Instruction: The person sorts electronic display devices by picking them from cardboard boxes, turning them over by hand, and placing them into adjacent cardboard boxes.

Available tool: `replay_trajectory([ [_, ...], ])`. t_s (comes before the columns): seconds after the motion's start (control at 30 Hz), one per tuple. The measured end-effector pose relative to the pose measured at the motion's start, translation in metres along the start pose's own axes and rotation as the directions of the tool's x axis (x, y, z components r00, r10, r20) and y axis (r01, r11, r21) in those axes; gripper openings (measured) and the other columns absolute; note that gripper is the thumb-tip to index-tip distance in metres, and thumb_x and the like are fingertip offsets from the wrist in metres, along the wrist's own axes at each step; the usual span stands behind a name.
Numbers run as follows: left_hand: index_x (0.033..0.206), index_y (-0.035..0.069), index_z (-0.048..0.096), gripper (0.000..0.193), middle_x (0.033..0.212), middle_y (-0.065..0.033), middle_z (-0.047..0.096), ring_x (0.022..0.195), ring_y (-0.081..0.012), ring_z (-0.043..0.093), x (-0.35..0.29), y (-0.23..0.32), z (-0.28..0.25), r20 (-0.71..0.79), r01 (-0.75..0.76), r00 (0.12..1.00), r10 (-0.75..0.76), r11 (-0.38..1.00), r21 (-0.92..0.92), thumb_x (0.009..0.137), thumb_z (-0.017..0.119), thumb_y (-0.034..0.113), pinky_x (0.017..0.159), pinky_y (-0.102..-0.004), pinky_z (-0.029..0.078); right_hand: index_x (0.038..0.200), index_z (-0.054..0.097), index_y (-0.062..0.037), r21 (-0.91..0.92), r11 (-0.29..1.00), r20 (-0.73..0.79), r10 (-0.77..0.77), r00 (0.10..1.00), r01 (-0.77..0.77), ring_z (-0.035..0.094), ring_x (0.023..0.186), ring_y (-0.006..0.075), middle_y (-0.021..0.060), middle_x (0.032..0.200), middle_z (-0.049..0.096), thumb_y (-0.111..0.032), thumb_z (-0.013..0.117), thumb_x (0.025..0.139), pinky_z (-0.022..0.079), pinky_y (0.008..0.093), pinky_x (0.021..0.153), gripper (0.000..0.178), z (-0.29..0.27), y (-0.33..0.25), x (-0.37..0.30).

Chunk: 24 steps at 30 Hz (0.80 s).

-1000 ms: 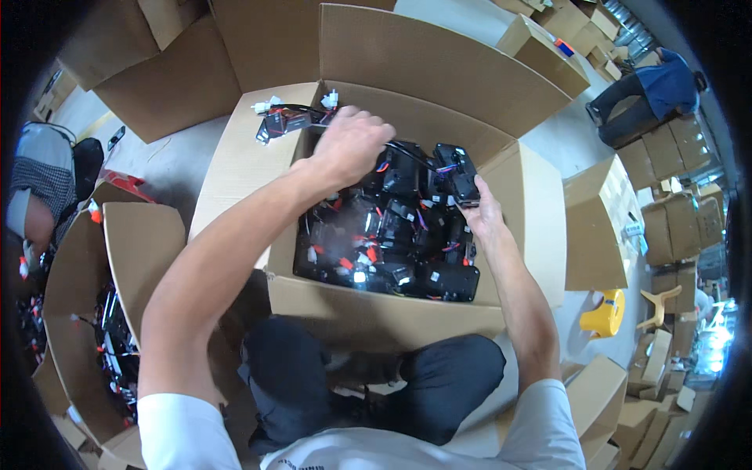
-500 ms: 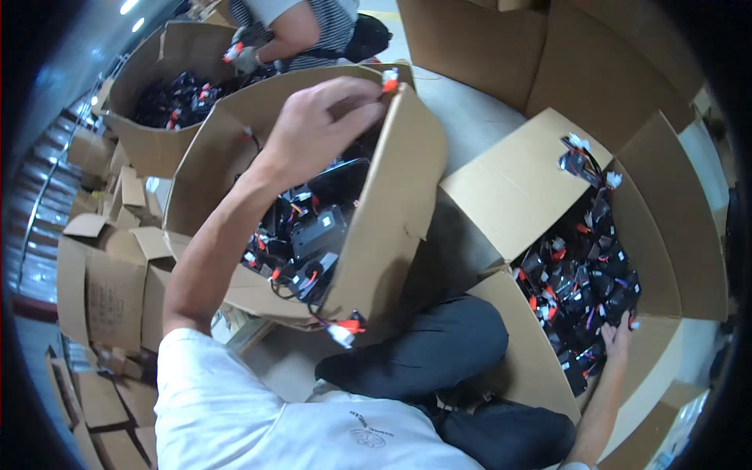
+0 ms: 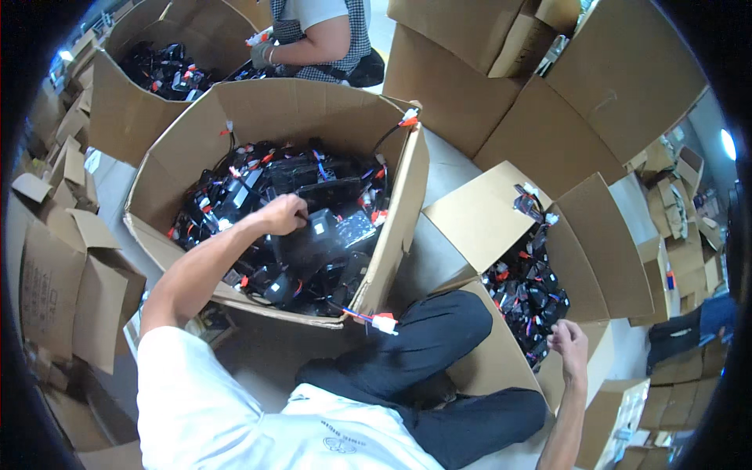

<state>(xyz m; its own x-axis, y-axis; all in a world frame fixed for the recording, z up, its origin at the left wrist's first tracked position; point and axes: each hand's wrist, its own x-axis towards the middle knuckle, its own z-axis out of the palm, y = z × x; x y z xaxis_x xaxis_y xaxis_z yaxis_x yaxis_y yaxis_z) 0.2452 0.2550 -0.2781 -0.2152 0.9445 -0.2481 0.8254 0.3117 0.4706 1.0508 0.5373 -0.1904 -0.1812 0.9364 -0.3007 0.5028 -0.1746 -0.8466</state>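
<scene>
My left hand (image 3: 283, 213) reaches into a large cardboard box (image 3: 407, 204) on my left, fingers curled down on a black pack (image 3: 325, 229) atop a pile of black packs with red, white and blue wires (image 3: 258, 176). At the lower right, my right hand (image 3: 570, 345) rests with loose fingers at the near edge of a smaller open box (image 3: 478, 215), beside its own black wired packs (image 3: 526, 294). It holds nothing. I sit on the floor between the two boxes, legs in dark trousers (image 3: 423, 352).
A wire with a red-and-white connector (image 3: 384, 323) hangs over the large box's near wall. Another person (image 3: 317, 31) with a gloved hand (image 3: 262, 53) works at a third box of packs (image 3: 168, 74) at the back. Stacked cardboard boxes (image 3: 70, 282) surround me.
The view has swung from the right box to the left one. My left hand has come down from the box's rim into the pile. My right hand stays at the right box.
</scene>
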Motion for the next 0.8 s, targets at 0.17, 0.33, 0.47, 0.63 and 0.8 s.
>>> replay_trajectory([
  [0.17,0.126,-0.004,0.082,0.027,0.106,-0.0125,0.084,0.099,-0.0203,0.077,-0.070,0.182,-0.135,0.026,-0.187,0.975,0.223,0.871,-0.454,0.107,0.081,0.016,0.094,-0.0388,0.063,0.168,0.057,0.0027,-0.094,0.820,0.275,-0.523,0.806,0.565,0.069,0.147,0.0296,0.0186,0.163,0.067,-0.012,0.092,0.093,0.052,0.0454,0.129,0.084,0.138,-0.197,-0.114],
  [0.33,0.131,-0.003,0.082,0.031,0.108,-0.0098,0.084,0.098,-0.0179,0.075,-0.074,0.289,-0.142,0.150,-0.492,0.742,0.653,0.683,-0.540,0.112,0.079,0.022,0.093,-0.0369,0.062,0.158,0.064,0.0014,0.017,0.154,0.401,-0.906,0.135,0.988,0.070,0.148,0.0444,0.0265,0.159,0.070,-0.019,0.102,0.085,0.056,0.0506,0.125,0.085,0.244,-0.282,-0.139],
  [0.47,0.129,-0.005,0.082,0.031,0.103,-0.0067,0.084,0.090,-0.0182,0.076,-0.026,0.260,-0.128,0.136,-0.341,0.839,0.528,0.703,-0.624,0.116,0.074,0.023,0.085,-0.0402,0.063,0.128,0.075,-0.0006,0.022,0.213,0.491,-0.854,0.175,0.977,0.083,0.111,0.0415,0.0195,0.122,0.081,0.000,0.099,0.076,0.068,0.0447,0.094,0.057,0.248,-0.259,-0.136],
  [0.63,0.105,-0.007,0.079,0.018,0.101,-0.0211,0.081,0.090,-0.0423,0.076,0.145,0.095,-0.047,-0.343,-0.344,0.884,0.317,0.939,-0.019,0.103,0.073,0.010,0.085,-0.0522,0.062,0.126,0.076,-0.0028,0.055,0.518,0.199,-0.843,0.499,0.854,0.083,0.114,0.0290,0.0160,0.128,0.084,-0.006,0.100,0.089,0.065,0.0423,0.098,0.043,0.218,-0.214,-0.146],
  [0.8,0.144,0.003,0.071,0.047,0.135,-0.0219,0.081,0.130,-0.0400,0.077,0.183,0.038,0.088,-0.312,-0.167,0.900,0.305,0.901,0.401,0.099,0.075,0.017,0.113,-0.0555,0.058,0.136,0.070,-0.0031,0.216,0.727,0.195,-0.686,0.701,0.651,0.077,0.112,0.0175,0.0123,0.133,0.082,-0.013,0.098,0.098,0.062,0.0360,0.100,0.048,0.191,-0.183,-0.133],
])
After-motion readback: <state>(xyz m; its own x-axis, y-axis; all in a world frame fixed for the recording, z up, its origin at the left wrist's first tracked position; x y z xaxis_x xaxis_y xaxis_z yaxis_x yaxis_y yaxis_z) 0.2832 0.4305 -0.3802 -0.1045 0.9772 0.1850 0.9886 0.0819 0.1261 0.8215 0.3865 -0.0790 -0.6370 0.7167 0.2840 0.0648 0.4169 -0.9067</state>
